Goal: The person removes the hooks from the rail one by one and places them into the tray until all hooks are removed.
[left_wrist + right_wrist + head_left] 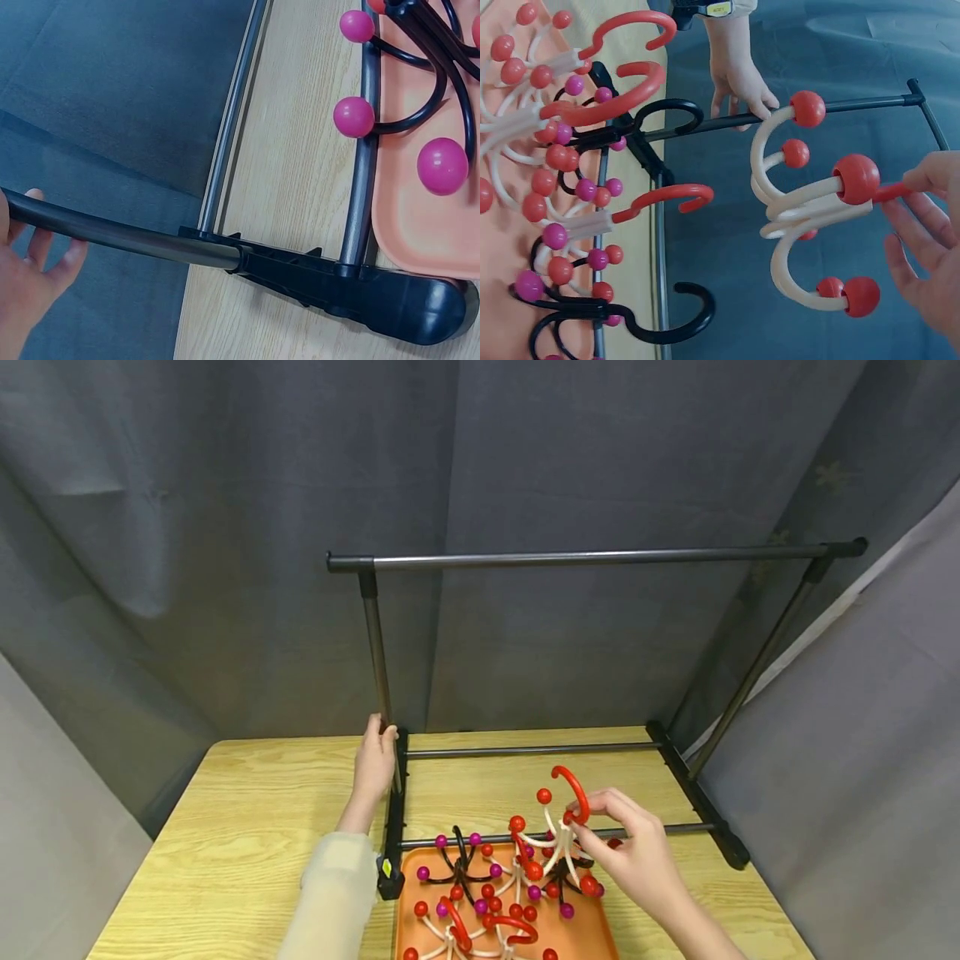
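My right hand pinches the red hook of a white hanger with several curved arms tipped by red balls. This hanger is raised above the orange tray, off the other hangers. My left hand grips the left upright post of a dark metal rack, low down near its black foot. In the left wrist view, fingers curl from behind that post. In the tray lie white hangers with red hooks and black hangers with magenta balls.
A top bar spans the rack between its two posts. Two lower rods join the black feet, the near one by the tray's far edge. The wooden table carries everything. Grey curtains hang behind and at the sides.
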The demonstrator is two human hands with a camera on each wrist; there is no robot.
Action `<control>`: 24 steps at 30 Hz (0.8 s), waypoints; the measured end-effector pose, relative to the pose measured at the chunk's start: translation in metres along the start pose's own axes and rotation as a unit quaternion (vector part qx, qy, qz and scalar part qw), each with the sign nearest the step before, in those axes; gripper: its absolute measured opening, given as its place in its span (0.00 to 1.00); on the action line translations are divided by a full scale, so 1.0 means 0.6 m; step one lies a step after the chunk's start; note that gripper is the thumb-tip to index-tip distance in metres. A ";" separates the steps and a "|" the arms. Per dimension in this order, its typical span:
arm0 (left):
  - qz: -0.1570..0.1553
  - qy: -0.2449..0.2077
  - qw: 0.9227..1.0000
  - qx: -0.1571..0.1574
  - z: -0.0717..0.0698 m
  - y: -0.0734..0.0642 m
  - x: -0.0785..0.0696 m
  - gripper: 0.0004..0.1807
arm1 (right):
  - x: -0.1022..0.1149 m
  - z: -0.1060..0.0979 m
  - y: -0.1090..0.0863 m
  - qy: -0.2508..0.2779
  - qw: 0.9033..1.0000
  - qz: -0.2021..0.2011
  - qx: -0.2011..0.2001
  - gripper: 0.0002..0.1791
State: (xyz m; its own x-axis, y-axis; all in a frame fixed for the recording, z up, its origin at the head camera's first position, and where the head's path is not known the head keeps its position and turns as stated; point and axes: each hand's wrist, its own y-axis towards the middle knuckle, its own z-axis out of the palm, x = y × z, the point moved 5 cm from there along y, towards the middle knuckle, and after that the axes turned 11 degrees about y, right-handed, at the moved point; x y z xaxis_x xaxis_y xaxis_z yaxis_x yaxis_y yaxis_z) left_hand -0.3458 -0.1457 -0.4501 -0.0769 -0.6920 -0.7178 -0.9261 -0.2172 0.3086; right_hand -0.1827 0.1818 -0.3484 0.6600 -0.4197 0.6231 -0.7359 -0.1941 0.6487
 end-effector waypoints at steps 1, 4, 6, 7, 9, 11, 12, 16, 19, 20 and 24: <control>0.000 -0.001 1.000 -0.001 0.000 0.000 0.000 0.15 | 0.000 0.000 -0.004 -0.001 1.000 0.001 0.004 0.16; 0.000 -0.001 1.000 -0.001 -0.001 -0.001 0.000 0.16 | -0.003 0.002 -0.018 0.004 1.000 0.016 0.015 0.16; -0.001 0.000 1.000 0.000 -0.001 -0.001 0.001 0.17 | -0.006 0.002 -0.028 0.017 0.999 0.033 0.016 0.16; -0.001 0.000 1.000 0.001 -0.001 -0.001 0.001 0.18 | -0.007 0.002 -0.032 0.029 0.999 0.039 0.014 0.16; 0.000 0.001 1.000 0.004 -0.001 -0.001 0.001 0.18 | -0.010 0.000 -0.041 0.050 0.997 0.049 0.012 0.17; -0.001 0.000 1.000 0.006 -0.001 -0.002 0.002 0.18 | -0.012 -0.002 -0.049 0.066 0.996 0.054 0.013 0.18; -0.002 0.000 1.000 0.006 -0.001 -0.002 0.002 0.18 | -0.013 -0.003 -0.053 0.070 0.996 0.057 0.016 0.18; -0.002 0.000 1.000 0.005 0.000 -0.002 0.003 0.17 | -0.022 -0.007 -0.070 0.079 0.993 0.086 0.026 0.17; 0.001 0.000 1.000 0.005 0.001 -0.002 0.002 0.18 | -0.032 -0.013 -0.082 0.079 0.988 0.130 0.026 0.15; 0.002 -0.001 1.000 0.004 0.001 -0.002 0.001 0.17 | -0.035 -0.014 -0.085 0.078 0.986 0.145 0.024 0.15; -0.001 -0.002 1.000 0.001 0.001 -0.002 0.000 0.17 | -0.045 -0.018 -0.101 0.075 0.980 0.185 0.022 0.12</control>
State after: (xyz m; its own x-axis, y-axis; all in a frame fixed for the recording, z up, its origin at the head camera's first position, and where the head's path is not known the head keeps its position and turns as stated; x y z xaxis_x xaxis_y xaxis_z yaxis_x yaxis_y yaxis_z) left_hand -0.3448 -0.1450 -0.4513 -0.0773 -0.6891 -0.7205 -0.9271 -0.2161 0.3062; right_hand -0.1545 0.2147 -0.3998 0.3590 -0.3346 0.8713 -0.9327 -0.0934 0.3484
